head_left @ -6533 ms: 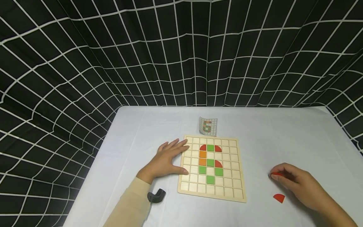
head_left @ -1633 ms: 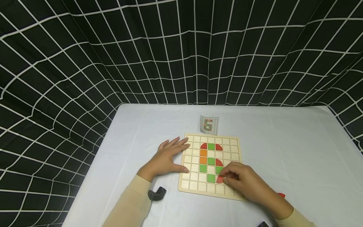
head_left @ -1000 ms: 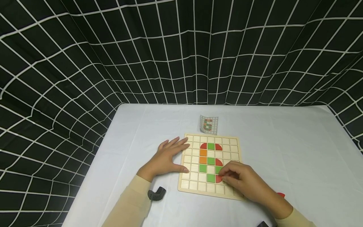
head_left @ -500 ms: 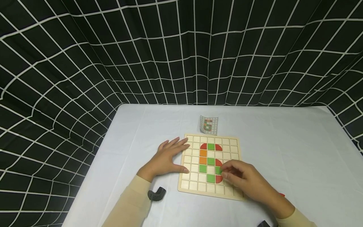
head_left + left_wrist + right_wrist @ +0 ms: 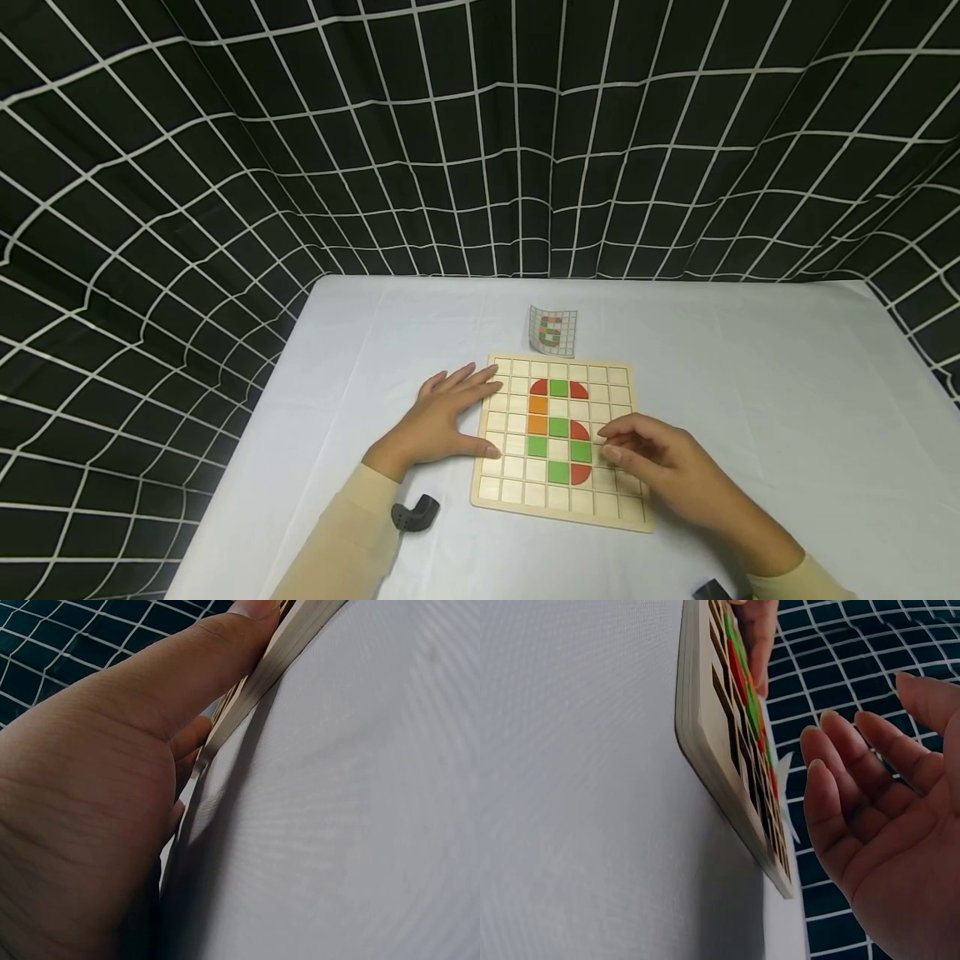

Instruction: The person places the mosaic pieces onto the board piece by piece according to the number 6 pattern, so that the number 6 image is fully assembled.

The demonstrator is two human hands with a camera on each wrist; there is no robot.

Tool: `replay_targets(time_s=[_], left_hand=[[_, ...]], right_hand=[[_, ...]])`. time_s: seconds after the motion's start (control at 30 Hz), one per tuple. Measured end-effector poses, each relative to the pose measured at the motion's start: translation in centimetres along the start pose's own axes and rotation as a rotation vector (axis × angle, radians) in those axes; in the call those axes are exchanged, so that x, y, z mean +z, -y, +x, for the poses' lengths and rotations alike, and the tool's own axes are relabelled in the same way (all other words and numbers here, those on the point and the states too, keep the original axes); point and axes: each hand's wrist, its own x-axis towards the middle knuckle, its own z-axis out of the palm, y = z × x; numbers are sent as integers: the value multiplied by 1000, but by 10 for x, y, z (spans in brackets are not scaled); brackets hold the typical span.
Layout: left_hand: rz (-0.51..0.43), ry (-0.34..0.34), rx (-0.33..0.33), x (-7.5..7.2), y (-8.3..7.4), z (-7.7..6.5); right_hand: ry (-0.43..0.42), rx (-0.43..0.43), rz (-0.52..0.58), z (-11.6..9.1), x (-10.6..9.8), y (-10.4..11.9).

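A square wooden grid board (image 5: 622, 508) lies on the table with green and orange square tiles and red quarter-circle tiles set in its cells. The lowest red quarter-circle tile (image 5: 581, 474) sits right of a green tile (image 5: 558, 472). My left hand (image 5: 431, 425) rests along the board's left edge, fingers spread; its thumb touches the rim in the left wrist view. Above the board's right side is my right hand (image 5: 675, 467), fingers loosely bent around nothing. The right wrist view shows that hand (image 5: 900, 847) apart from the board, its palm bare.
A small curled card (image 5: 552, 331) with a printed coloured grid stands behind the board. A black band piece (image 5: 416, 513) shows at the left wrist and another (image 5: 711, 590) at the right. White cloth covers the table (image 5: 750, 358); a black gridded curtain (image 5: 480, 150) surrounds it.
My right hand brought a red quarter-circle tile from the table, set it in a lower cell, let go and drew back rightward. The other loose red tile is now hidden. My left hand stayed put.
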Motion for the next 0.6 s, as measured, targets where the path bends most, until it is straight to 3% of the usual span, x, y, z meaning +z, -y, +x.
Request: replay_targets(time_s=[0.6], left_hand=[[1, 0, -5, 1, 1, 0]], right_hand=[[-64, -15, -74, -20, -21, -11]])
